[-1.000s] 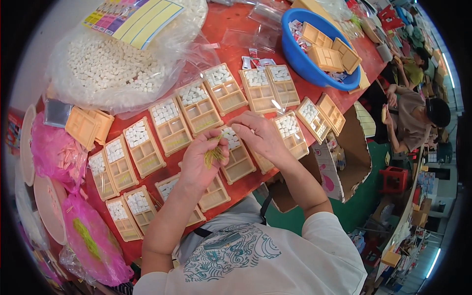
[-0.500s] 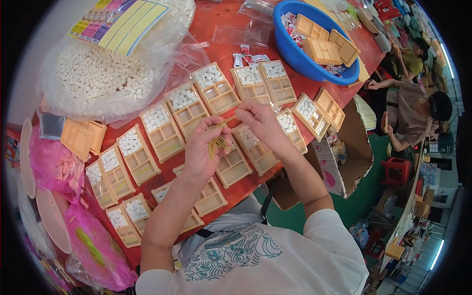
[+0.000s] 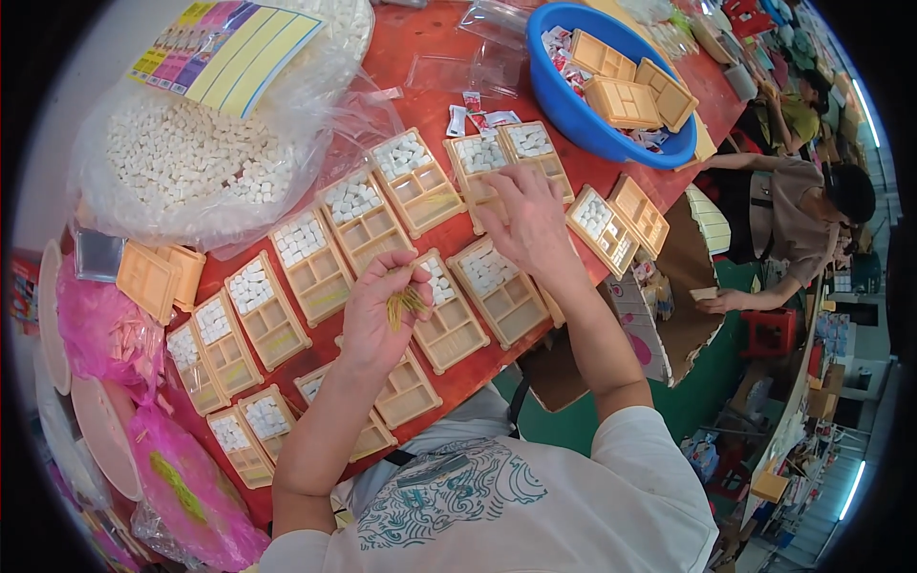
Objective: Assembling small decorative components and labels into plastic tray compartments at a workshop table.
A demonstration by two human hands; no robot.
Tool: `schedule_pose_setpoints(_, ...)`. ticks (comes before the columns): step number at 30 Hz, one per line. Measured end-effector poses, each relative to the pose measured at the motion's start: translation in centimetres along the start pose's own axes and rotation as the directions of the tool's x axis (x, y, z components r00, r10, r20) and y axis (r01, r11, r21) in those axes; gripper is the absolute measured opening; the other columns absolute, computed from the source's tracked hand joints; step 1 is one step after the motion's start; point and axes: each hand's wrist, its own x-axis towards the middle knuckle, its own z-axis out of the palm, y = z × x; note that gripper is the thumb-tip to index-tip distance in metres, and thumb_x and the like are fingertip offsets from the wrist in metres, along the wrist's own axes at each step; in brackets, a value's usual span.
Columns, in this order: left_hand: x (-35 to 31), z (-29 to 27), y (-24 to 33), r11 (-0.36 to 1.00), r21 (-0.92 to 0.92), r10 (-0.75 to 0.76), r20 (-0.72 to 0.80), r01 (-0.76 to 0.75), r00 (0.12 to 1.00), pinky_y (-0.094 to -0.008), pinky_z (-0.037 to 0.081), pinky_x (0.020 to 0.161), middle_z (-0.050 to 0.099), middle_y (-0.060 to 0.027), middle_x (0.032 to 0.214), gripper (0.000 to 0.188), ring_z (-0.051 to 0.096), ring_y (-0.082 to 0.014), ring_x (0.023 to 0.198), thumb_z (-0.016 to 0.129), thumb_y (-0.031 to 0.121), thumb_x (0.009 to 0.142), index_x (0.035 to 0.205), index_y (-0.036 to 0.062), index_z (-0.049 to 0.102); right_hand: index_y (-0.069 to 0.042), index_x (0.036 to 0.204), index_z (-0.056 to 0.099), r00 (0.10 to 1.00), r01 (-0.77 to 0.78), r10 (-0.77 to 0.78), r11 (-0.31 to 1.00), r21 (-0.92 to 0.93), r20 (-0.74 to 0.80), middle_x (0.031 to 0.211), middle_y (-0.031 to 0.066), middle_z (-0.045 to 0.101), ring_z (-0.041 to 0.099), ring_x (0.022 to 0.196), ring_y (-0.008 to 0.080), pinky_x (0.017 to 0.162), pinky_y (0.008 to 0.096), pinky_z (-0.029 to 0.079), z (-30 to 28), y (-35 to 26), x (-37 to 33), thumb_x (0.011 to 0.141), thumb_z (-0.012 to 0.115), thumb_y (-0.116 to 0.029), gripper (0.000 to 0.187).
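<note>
My left hand [image 3: 375,310] is closed round a bundle of thin yellow-green strips [image 3: 407,306], held above the trays in the middle of the table. To its right, my right hand [image 3: 533,227] reaches over a beige compartment tray [image 3: 483,191], thumb and fingers apart, and I see nothing between them. This hand covers part of that tray and of the one beside it. Rows of similar trays [image 3: 318,279] surround both hands, with white cubes [image 3: 302,237] filling their far compartments. In some trays, such as the tray [image 3: 420,181] left of my right hand, yellow-green strips lie in a lower compartment.
A clear bag of white cubes [image 3: 191,153] with printed sheets [image 3: 229,48] on it lies at far left. A blue basin [image 3: 544,86] holding trays and small packets stands at far right. Pink bags [image 3: 181,477] hang at left; a cardboard box [image 3: 702,334] and a co-worker [image 3: 798,220] are at right.
My right hand has moved away from the strips in my left hand, to the right and over a tray. My left hand has shifted slightly left and down. The co-worker's arm has lowered.
</note>
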Motion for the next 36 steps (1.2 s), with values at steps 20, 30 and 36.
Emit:
schedule_pose_setpoints(20, -1.6, 0.2, -0.8, 0.997, 0.03, -0.066, -0.001, 0.066, 0.998, -0.0302, 0.049, 0.054, 0.063, -0.0118, 0.086, 0.012, 0.063, -0.0201, 0.07, 0.05, 0.007, 0.092, 0.103, 0.0052, 0.053, -0.007, 0.103, 0.058, 0.981, 0.185, -0.193, 0.869, -0.46, 0.03, 0.101, 0.0076, 0.057, 0.055, 0.097, 0.0235, 0.086, 0.0395, 0.04, 2.9, 2.2, 2.9, 0.079, 0.06, -0.013, 0.025)
schedule_pose_setpoints(30, -1.9, -0.1, -0.6, 0.998, 0.002, -0.067, 0.018, 0.067, 0.998, -0.0301, 0.049, 0.054, 0.063, -0.0124, 0.087, 0.013, 0.063, -0.0208, 0.07, 0.052, 0.006, 0.091, 0.104, 0.0045, 0.055, -0.008, 0.105, 0.06, 0.987, 0.093, -0.128, 0.947, -0.309, -0.097, 0.105, 0.0076, 0.059, 0.057, 0.096, 0.0265, 0.084, 0.0398, 0.041, 1.2, 5.6, 5.1, 0.08, 0.061, -0.013, 0.026)
schedule_pose_setpoints(36, -1.4, 0.2, -1.0, 0.996, 0.008, -0.092, 0.013, 0.092, 0.996, -0.03, 0.049, 0.054, 0.063, -0.0123, 0.087, 0.013, 0.063, -0.021, 0.07, 0.052, 0.006, 0.091, 0.104, 0.0044, 0.055, -0.009, 0.097, 0.064, 0.998, 0.053, -0.05, 0.996, -0.077, 0.034, 0.104, 0.0076, 0.059, 0.056, 0.097, 0.0271, 0.085, 0.0401, 0.04, -1.5, 4.9, 0.4, 0.077, 0.064, -0.008, 0.02)
